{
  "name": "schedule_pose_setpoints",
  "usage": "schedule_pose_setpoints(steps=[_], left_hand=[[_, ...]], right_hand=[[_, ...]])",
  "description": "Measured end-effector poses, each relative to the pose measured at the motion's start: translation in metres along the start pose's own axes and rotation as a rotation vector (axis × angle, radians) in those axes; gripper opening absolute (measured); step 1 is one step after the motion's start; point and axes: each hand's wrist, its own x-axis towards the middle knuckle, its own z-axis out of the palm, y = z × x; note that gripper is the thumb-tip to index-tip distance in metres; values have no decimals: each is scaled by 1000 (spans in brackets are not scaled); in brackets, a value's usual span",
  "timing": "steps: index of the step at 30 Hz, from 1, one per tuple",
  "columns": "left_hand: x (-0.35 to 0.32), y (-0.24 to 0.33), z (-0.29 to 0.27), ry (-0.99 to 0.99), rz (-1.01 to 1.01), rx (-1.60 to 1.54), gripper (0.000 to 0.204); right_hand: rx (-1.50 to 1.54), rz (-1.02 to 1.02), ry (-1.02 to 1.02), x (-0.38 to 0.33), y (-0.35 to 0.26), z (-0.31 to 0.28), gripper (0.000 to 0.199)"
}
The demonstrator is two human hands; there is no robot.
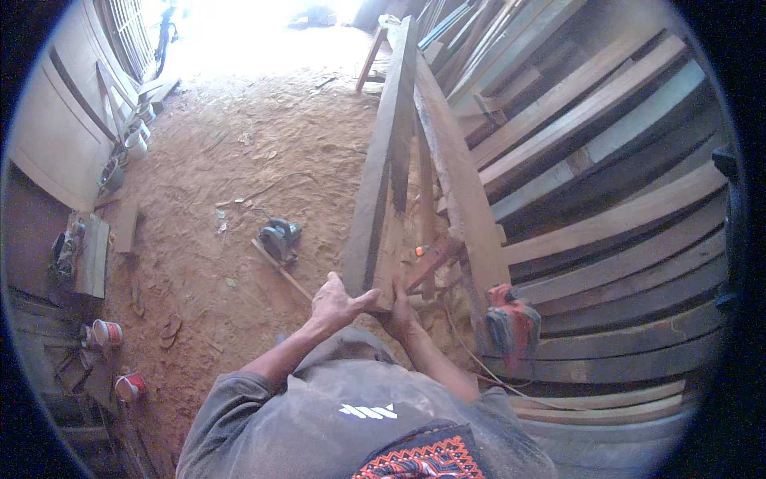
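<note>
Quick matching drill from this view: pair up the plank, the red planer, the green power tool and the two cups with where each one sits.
1 plank
2 red planer
3 green tool
4 cups

a lower left, by the wall
b on the dirt floor, left of the plank
c gripped at its near end by left hand and right hand
d on the boards at right

Pairs: 1-c, 2-d, 3-b, 4-a

Long, dark, weathered plank point(381, 172), rough-sawn and greyish brown, set on edge and running away from the near end up toward the bright doorway. Near end gripped at both sides: left hand point(336, 303) wrapped over the left face with thumb across the end, right hand point(400, 311) pressed against the right face. Leaning just beside a second, lighter board point(459, 172) on the right, the two nearly touching at the far end. Raised above the sawdust-strewn floor.
</note>
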Motion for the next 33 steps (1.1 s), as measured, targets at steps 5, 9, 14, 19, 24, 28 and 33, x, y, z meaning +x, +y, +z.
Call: schedule_pose_setpoints(steps=[5,9,14,19,24,28,33], left_hand=[[-39,20,35,27,53,59,94],[-82,14,60,-38,-20,24,95],[-103,-12,87,-141,-59,-192,90],[-93,-8,113,-270,-140,-619,83],[-100,67,112,-271,-67,-742,88],[-111,151,85,-276,181,-907,113],[-119,261,46,-137,768,-959,102]], right_hand=[[108,-6,-82,-27,17,-31,73],[130,-67,25,-68,39,-47,71],[20,-27,145,-107,44,-63,70],[-608,-198,344,-121,-3,-67,64],[-764,-347,304,-166,-95,-59,69],[-699,-572,107,-225,-185,-53,79],[-696,-994,3,-249,-279,-19,65]])
